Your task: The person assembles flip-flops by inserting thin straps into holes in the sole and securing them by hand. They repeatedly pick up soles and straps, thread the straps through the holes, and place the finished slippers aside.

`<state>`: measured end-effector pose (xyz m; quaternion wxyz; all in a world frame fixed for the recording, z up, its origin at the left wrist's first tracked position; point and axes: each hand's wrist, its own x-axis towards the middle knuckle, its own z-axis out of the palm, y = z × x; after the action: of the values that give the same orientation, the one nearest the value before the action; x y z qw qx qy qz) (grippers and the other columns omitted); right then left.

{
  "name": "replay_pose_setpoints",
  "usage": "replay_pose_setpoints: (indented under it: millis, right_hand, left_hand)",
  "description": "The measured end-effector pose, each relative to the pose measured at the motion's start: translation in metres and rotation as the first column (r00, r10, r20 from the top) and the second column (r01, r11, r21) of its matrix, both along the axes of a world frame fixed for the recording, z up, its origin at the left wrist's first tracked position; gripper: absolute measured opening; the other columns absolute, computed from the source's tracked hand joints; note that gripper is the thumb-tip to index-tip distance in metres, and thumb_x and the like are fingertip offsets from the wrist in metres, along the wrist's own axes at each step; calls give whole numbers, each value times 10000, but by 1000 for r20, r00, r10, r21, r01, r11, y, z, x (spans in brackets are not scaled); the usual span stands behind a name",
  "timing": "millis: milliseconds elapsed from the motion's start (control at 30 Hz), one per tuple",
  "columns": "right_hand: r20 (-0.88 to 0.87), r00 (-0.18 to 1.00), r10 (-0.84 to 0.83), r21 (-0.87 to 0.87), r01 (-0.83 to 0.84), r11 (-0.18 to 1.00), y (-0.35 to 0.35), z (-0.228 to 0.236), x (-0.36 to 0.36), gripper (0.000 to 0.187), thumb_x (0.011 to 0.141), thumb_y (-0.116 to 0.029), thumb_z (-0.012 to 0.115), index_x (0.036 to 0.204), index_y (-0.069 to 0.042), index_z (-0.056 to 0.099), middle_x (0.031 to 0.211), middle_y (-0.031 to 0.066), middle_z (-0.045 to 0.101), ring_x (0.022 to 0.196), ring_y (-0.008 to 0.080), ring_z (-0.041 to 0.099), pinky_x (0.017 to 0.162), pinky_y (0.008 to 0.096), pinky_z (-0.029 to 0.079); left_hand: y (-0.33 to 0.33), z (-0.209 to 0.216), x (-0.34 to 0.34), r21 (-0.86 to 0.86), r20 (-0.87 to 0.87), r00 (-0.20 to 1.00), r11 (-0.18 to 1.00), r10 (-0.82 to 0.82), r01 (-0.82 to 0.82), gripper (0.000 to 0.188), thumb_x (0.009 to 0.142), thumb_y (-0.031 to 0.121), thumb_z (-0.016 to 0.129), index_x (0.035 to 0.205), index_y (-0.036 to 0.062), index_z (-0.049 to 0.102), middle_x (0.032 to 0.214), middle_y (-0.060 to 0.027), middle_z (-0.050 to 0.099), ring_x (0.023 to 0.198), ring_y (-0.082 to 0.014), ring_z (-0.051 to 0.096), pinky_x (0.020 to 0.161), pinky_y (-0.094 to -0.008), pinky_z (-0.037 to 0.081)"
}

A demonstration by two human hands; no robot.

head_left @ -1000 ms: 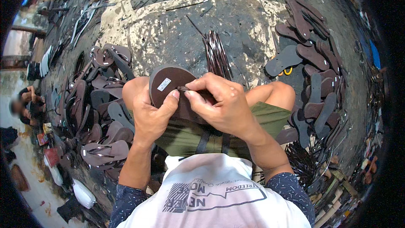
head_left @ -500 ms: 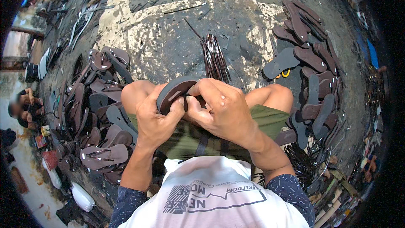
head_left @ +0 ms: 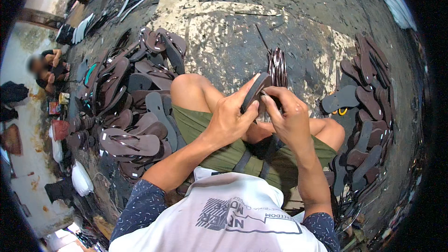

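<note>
Above my lap, my left hand [head_left: 231, 117] is closed around a dark brown flip-flop [head_left: 256, 94], its grey edge showing and the sole tilted up. The fingers of my right hand [head_left: 290, 112] pinch at the sole's right side, on what looks like a thin, shiny dark strap [head_left: 264, 93]. Most of that strap is hidden by the fingers. Just beyond my hands, a bundle of glossy dark brown straps [head_left: 278, 65] lies on the floor.
Strapped flip-flops [head_left: 133, 143] are heaped on my left. Brown and grey soles [head_left: 371, 100] lie in a loose pile on my right, near a yellow ring-shaped thing [head_left: 343, 111]. Another person [head_left: 50, 70] sits at the far left. A white bag [head_left: 82, 178] stands lower left.
The view has swung left, so the scene sits further right. The flip-flop is now tilted more upright, and my right hand has drawn back from over it to its right side.
</note>
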<state>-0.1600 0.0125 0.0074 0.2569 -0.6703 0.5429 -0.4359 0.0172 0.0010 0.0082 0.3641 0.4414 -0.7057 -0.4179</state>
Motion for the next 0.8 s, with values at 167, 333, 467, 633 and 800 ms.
replay_pose_setpoints:
  millis: [167,333,467,633,800]
  right_hand:
    - [-71,997,13,63,-8,998,-6,3,-8,140,908,-83,715,1003,7,666,931,163,721,828,336,719,712,388,565]
    - [-51,998,23,89,-18,996,0,2,-12,128,920,-86,708,989,11,660,911,176,717,825,337,719,712,391,560]
    - [9,999,47,81,-48,996,8,8,-15,153,914,-81,720,1024,11,670,894,164,719,813,323,718,704,381,558]
    - [-216,975,-44,-257,-13,966,-4,21,-12,188,885,-91,746,1055,-28,696,1037,125,721,968,256,689,785,359,527]
    - [672,738,-65,464,-351,813,31,-28,-13,263,997,-275,673,1088,-29,670,973,74,712,835,143,647,757,316,523]
  left_hand:
    - [5,-9,-12,-64,-18,1000,998,-15,14,598,938,18,591,1514,13,427,1304,-308,618,1176,-415,651,979,-398,520]
    - [-2,-14,-8,-57,-22,998,997,-53,52,600,941,20,599,1512,-13,418,1367,-302,582,1245,-389,618,1025,-389,495]
    - [-6,-18,18,347,-465,882,901,-75,259,518,1009,61,594,1499,-19,445,1385,-170,600,1251,-227,601,1043,-349,501]
    - [-26,-10,20,372,-240,968,928,73,22,265,1035,57,574,1283,-28,613,1165,-78,665,1072,-133,643,932,-282,542]
    - [-16,-40,3,384,-547,734,900,402,-207,179,1023,59,592,1180,-24,607,1080,-46,654,1000,-121,617,937,-309,516]
